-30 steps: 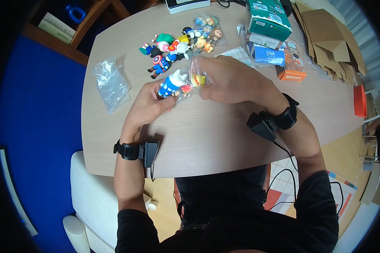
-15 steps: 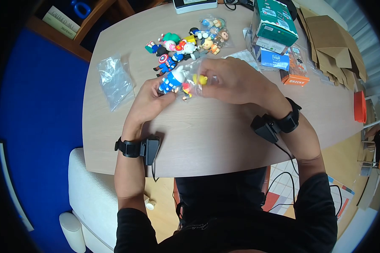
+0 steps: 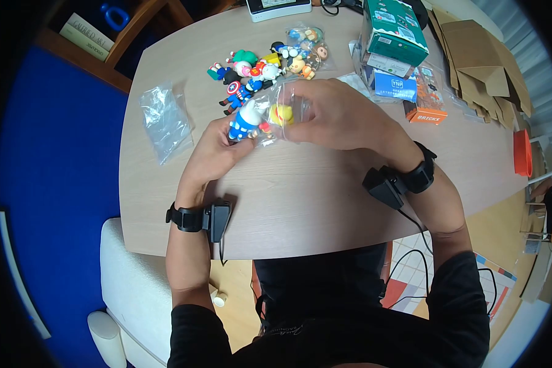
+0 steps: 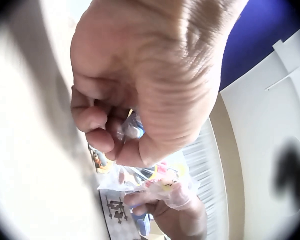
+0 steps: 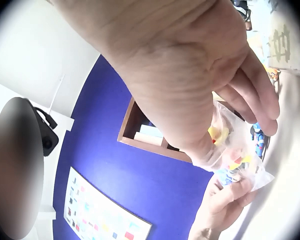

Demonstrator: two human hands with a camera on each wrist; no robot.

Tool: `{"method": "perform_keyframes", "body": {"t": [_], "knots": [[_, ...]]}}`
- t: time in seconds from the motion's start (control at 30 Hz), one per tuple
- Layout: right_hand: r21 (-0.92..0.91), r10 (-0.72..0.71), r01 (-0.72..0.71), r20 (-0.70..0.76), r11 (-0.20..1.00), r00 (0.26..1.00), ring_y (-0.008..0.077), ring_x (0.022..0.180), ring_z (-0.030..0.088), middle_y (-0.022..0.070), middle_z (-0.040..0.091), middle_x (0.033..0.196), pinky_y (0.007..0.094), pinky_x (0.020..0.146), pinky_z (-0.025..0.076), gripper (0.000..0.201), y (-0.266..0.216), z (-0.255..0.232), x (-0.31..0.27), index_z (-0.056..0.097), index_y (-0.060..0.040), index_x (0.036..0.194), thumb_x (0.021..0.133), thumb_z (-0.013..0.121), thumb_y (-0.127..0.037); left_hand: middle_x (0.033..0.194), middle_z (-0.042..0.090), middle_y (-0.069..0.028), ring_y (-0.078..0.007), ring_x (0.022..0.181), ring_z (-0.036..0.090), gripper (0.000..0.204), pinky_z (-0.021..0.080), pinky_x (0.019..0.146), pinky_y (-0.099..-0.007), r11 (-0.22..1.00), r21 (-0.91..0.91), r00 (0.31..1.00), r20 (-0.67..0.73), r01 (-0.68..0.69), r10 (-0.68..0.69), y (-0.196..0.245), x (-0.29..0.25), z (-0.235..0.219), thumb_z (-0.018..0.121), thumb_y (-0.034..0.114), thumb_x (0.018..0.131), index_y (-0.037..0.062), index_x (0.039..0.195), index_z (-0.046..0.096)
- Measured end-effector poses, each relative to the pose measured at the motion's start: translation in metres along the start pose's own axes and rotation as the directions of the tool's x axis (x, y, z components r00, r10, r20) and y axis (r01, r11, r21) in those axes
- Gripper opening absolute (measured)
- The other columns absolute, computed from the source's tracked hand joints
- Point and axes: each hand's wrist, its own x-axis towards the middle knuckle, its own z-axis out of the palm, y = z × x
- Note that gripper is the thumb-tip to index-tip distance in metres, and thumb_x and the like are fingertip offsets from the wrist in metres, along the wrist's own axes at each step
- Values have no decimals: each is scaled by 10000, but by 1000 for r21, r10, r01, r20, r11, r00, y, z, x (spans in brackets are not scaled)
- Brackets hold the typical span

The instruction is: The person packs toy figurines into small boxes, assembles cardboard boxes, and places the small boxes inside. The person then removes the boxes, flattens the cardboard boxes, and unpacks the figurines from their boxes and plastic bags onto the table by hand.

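Observation:
My left hand grips the lower end of a clear plastic bag over the table, thumb on the near side. Inside it a white-and-blue figurine lies beside the left fingers, with a small red-and-yellow one partly hidden. A yellow figurine sits toward the mouth of the bag, close to my right hand. That hand holds the mouth end between thumb and fingers; in the right wrist view film covers the thumb. Just beyond lies a Captain America figurine on the table.
Several figurines lie piled behind the hands, next to another bagged group. An empty-looking plastic bag lies at left. Stacked boxes, an orange bricks box and brown paper bags stand at right.
The yellow figurine has shifted within the bag and now shows larger and more fully near the right fingers. Both hands keep their hold on the bag, nearly in place.

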Motion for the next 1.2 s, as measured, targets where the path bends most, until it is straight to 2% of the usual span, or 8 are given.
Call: {"method": "perform_keyframes", "body": {"t": [0.2,0.27,0.4,0.47,0.67,0.87,1.0,1.2], "knots": [[234,6,-25,81,972,997,230,705,622,122,640,756,329,651,478,373,-6,-6,5,635,-24,881,784,737,-369,824,599,62,-22,721,490,197,414,655,-202,1000,-12,1000,14,-18,18,7,-3,-1,637,51,822,-1,1013,637],[88,231,-246,152,965,961,204,710,616,112,642,762,314,650,471,374,-17,-10,7,637,-12,906,810,723,-364,789,561,56,-29,709,460,139,401,638,-216,1000,2,1000,5,-3,3,3,-1,-4,617,30,826,-15,957,617],[50,241,-255,195,966,951,203,717,619,119,648,768,315,649,470,363,-6,-12,7,641,-5,943,834,698,-346,772,550,63,-29,685,449,120,387,610,-217,999,-27,999,-4,-32,32,6,-2,-2,616,35,818,-16,927,615],[271,134,-180,179,946,975,128,716,556,60,595,775,284,646,465,318,7,-5,5,622,-3,1054,836,694,-222,775,571,44,-41,700,470,146,412,637,-227,1000,5,999,39,-7,7,3,-2,-3,617,45,811,-23,941,616],[83,143,-156,146,984,979,119,744,555,56,607,831,272,676,463,316,4,-1,3,598,-10,1141,856,645,-138,793,613,-10,-79,738,522,202,457,719,-254,997,34,997,48,-63,61,4,-2,6,633,59,797,-32,977,625],[318,54,-105,165,942,985,83,756,541,28,606,844,239,652,441,294,7,-2,5,600,-27,1132,853,649,-106,786,610,-9,-87,717,524,217,457,708,-256,1000,6,991,131,-22,21,8,-3,3,639,67,797,-28,992,626],[189,156,-182,145,965,977,70,773,529,1,604,858,231,670,436,271,0,-5,4,614,-29,1106,846,668,-82,774,605,-6,-84,714,527,213,455,700,-254,998,44,994,104,-41,36,6,-1,1,640,64,796,-32,985,622],[266,153,-164,61,950,986,59,809,535,-25,601,881,224,670,456,220,0,-11,11,640,-32,1062,854,688,-89,649,543,8,-71,578,496,79,398,543,-232,999,-48,998,54,20,-18,17,-7,-19,617,83,802,12,836,610]]}}
